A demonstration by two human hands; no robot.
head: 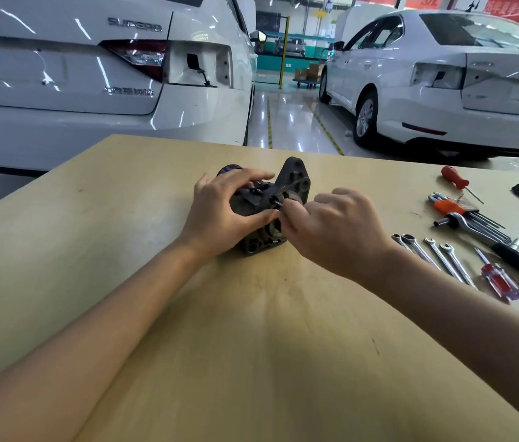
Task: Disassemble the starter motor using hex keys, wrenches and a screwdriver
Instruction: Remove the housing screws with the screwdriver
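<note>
The starter motor (283,199), dark grey cast metal, lies on its side at the centre of the frame, its flange with round holes facing right and toward the camera. A short bolt or key (276,202) sticks out of the flange face; which it is cannot be told. At the right edge lie an orange-held hex key set (471,218), four wrenches (436,255), a ratchet (506,250), and two red screwdrivers (498,280), one nearer, one farther up.
</note>
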